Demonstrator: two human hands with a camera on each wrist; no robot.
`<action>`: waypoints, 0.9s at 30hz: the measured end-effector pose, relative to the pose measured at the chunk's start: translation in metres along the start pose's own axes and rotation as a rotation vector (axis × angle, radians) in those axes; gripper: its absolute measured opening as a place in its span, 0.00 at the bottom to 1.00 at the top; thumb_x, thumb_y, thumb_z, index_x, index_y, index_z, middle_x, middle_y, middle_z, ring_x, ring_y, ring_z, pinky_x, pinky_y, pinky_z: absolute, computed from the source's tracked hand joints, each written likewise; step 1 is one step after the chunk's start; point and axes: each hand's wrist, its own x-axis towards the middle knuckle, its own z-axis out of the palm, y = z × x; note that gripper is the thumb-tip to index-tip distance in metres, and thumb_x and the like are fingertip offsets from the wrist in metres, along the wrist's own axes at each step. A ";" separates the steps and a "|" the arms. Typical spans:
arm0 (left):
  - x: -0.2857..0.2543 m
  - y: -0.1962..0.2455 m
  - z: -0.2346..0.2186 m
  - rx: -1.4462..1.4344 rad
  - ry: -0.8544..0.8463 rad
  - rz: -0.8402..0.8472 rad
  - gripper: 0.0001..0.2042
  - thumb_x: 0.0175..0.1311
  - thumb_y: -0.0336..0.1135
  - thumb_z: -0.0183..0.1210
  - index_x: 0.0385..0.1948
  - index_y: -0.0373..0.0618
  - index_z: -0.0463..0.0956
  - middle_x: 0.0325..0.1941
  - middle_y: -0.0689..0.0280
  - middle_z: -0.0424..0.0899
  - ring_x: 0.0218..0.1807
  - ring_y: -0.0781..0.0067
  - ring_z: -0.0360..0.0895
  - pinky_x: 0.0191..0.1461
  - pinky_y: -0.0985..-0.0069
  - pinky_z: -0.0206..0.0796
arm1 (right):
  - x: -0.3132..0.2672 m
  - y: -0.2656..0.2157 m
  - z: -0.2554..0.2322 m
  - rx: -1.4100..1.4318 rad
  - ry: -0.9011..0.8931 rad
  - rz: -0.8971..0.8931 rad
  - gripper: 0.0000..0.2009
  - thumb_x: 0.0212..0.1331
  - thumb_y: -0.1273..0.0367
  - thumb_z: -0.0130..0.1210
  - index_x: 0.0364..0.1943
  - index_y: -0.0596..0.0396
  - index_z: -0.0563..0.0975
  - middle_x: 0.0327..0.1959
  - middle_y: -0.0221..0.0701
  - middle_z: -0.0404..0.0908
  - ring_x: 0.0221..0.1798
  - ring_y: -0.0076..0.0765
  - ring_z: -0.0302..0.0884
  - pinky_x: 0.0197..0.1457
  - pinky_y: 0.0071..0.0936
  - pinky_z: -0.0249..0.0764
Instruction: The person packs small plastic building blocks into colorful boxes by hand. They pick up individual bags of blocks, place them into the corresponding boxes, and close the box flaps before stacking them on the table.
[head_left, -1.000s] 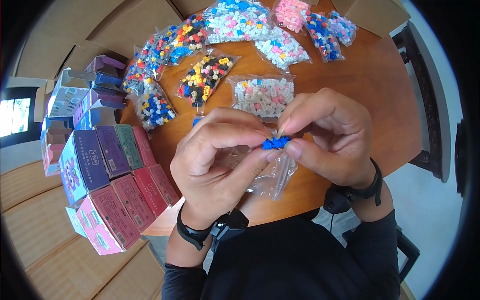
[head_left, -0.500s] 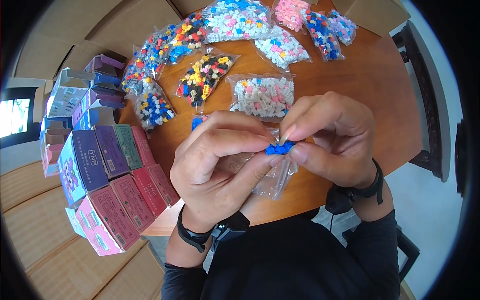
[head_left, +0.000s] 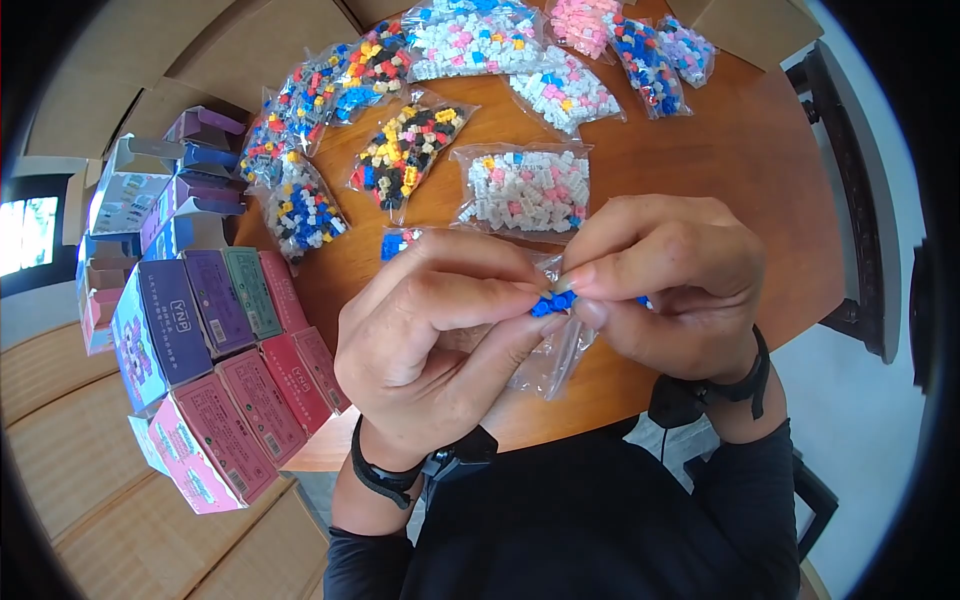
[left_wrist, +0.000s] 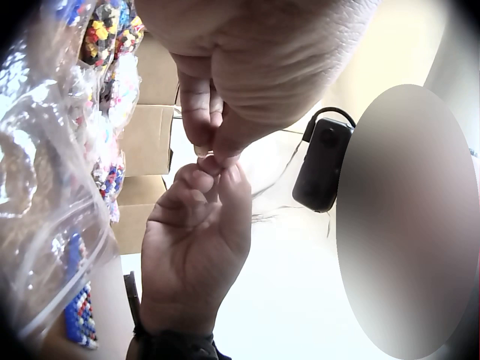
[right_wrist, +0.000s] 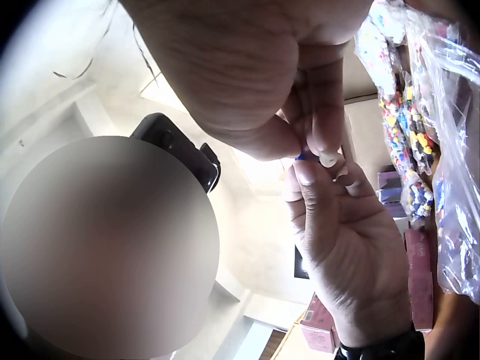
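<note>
Between the two hands, a small cluster of blue bricks [head_left: 553,304] is held over a clear plastic bag [head_left: 548,368] on the table. The left hand [head_left: 430,340] pinches its left side between thumb and fingers. Thumb and index finger of the right hand [head_left: 675,285] close on its right end. A bit of blue also shows behind the right hand's fingers. In the right wrist view only a speck of blue [right_wrist: 300,157] is visible between the fingertips; in the left wrist view the fingers hide the bricks.
Bags of mixed bricks [head_left: 410,150] lie in an arc across the wooden table [head_left: 720,150], with a bag of white and pink bricks [head_left: 528,188] just beyond the hands. Small boxes [head_left: 175,320] are stacked at the left, and cardboard [head_left: 745,30] stands at the back right.
The right hand has shifted slightly right and down, and blue now shows behind its fingers. Less of the blue cluster is visible between the hands than half a second ago.
</note>
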 end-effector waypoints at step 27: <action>0.001 0.002 0.000 -0.007 0.041 0.068 0.12 0.47 0.21 0.68 0.32 0.39 0.75 0.33 0.55 0.80 0.34 0.66 0.80 0.35 0.76 0.73 | -0.001 -0.002 0.002 0.093 0.028 -0.032 0.08 0.50 0.80 0.59 0.35 0.60 0.77 0.30 0.43 0.80 0.28 0.29 0.79 0.29 0.21 0.74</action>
